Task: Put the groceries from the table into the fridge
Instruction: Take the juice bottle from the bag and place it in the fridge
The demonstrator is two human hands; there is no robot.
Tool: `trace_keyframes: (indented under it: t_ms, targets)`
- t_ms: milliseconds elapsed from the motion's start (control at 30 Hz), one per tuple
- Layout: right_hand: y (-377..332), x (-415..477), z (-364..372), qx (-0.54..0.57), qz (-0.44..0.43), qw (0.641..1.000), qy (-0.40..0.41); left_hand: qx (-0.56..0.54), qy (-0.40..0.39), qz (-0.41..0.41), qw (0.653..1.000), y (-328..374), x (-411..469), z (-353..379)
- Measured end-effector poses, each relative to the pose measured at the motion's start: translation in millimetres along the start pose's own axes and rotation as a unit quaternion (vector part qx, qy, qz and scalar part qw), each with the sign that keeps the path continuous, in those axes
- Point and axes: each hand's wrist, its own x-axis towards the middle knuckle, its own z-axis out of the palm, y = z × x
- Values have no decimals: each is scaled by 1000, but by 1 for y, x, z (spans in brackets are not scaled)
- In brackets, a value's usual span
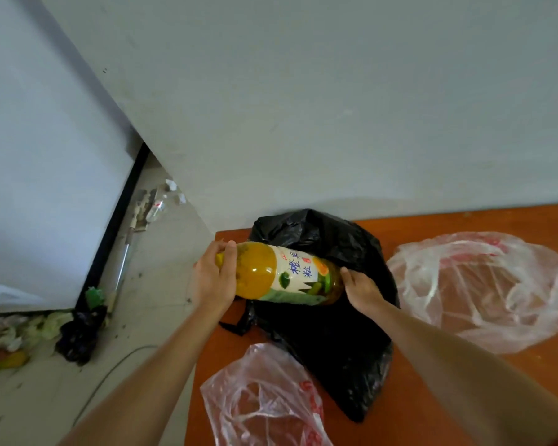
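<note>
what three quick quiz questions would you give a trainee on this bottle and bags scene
1. True or false: the bottle stands upright.
2. Which end of the bottle does the left hand grip? A: the cap end. B: the base.
3. Fill in: the bag under the bottle's base is ___ in colour.
Key: 1 false, it is held on its side; 2 A; 3 black.
</note>
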Motion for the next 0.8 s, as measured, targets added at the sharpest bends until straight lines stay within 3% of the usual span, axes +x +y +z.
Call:
trace_keyframes:
  t_ms: [133,300,467,600,800]
  targets:
    - [-1,4,1,19,9,999,26,-8,7,-26,1000,-16,12,0]
    - [-34,2,-6,-112,-113,971,179,-29,-8,-70,997,-32,22,8]
    - [-55,17,11,-62,24,994,91,-48,-17,-93,994,-46,23,17]
    - [-55,18,18,-13,48,994,101,-63,-10,-113,992,-56,20,17]
    - [-71,0,16,-49,75,989,114,-59,-1,-98,993,-57,14,10]
